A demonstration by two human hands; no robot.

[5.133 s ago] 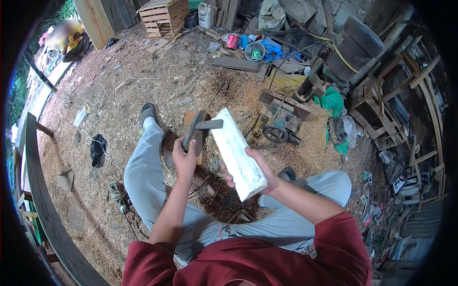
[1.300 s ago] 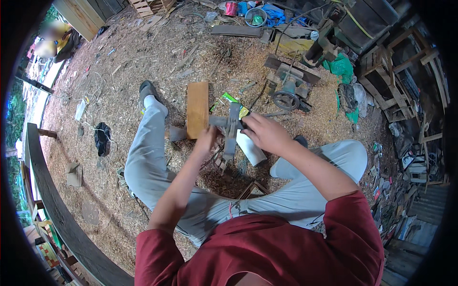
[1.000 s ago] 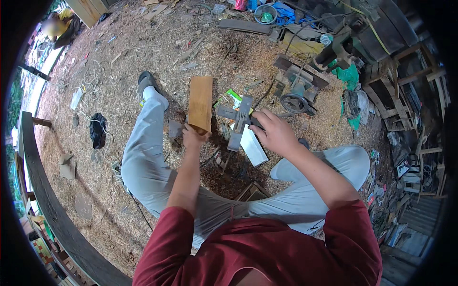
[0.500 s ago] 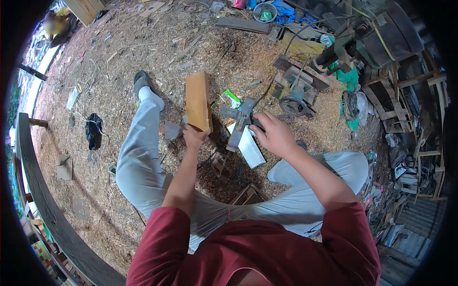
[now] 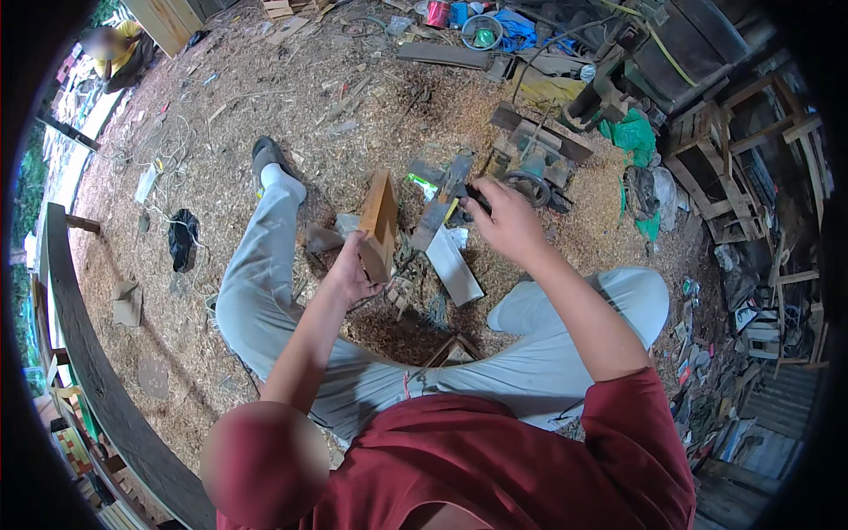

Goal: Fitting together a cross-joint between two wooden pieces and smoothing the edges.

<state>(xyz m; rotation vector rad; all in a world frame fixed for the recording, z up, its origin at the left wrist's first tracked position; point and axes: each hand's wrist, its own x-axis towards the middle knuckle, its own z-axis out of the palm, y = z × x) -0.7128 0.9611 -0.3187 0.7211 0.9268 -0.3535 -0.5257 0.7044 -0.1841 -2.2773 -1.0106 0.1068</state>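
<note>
My left hand (image 5: 360, 269) grips the near end of a brown wooden block (image 5: 380, 216), which is tilted up on its narrow side. In my right hand (image 5: 505, 216) is a small black object with a yellow strip, which looks like a tape measure (image 5: 463, 200). It is held just over a dark metal bar-shaped tool (image 5: 440, 208), whose kind I cannot make out. Below that tool a white board (image 5: 456, 272) lies slanted between my legs. The palm side of my right hand is hidden.
Wood shavings cover the ground. A machine with a round handwheel (image 5: 528, 187) stands ahead on the right. A dark beam (image 5: 97, 371) curves along the left, near a black plastic bag (image 5: 184, 238). Wooden frames (image 5: 707, 150) are stacked at right. Another person (image 5: 124, 57) sits far left.
The wooden block has turned from its broad face onto a narrow side, and my left hand has shifted lower. My right hand has moved slightly up, and a yellow strip now shows there.
</note>
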